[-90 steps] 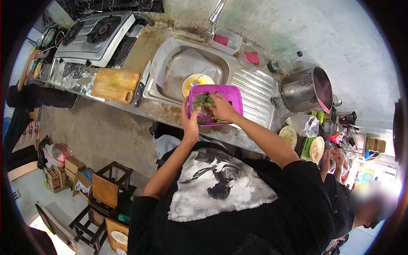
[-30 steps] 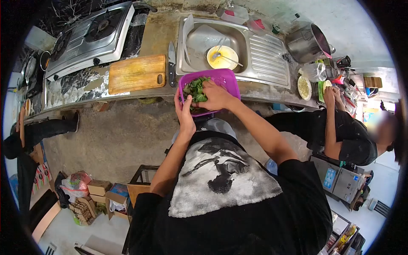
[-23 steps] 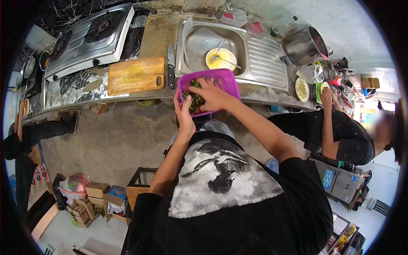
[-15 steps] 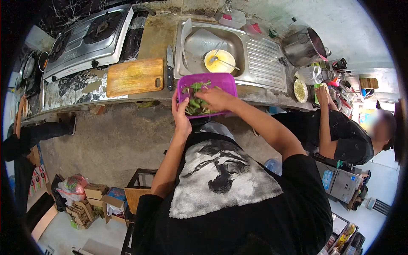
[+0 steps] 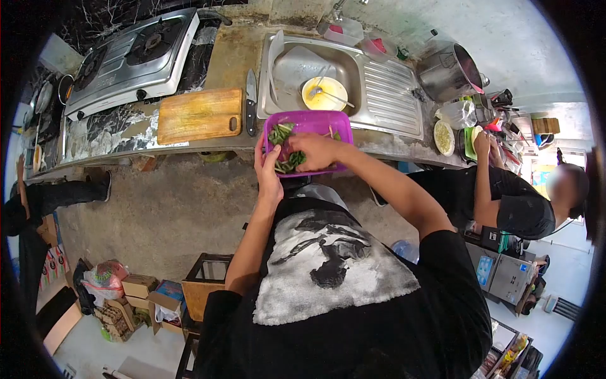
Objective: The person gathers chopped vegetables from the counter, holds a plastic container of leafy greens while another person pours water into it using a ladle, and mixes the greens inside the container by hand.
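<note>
A purple plastic container (image 5: 346, 129) with chopped leafy greens (image 5: 279, 134) in it is held before my body at the counter's edge. My left hand (image 5: 270, 174) grips its left side, thumb over the rim. Inside the container, my right hand (image 5: 317, 150) has its fingers curled down into the greens, the fingertips partly hidden among the leaves. Just beyond, in the sink (image 5: 353, 57), lies a pale bowl (image 5: 334, 88) with yellow residue and a spoon (image 5: 331, 96).
Left of the container are a knife (image 5: 251, 104) and a wooden cutting board (image 5: 199, 117). A gas stove (image 5: 136, 63) stands farther left. A large pot (image 5: 445, 69) and a plate of pale shreds (image 5: 444, 138) are at right, near a co-worker (image 5: 514, 196). Another person (image 5: 44, 202) is far left.
My right hand has shifted left and lower in the container, and the greens have been pushed into a pile toward the left. My left hand keeps its hold.
</note>
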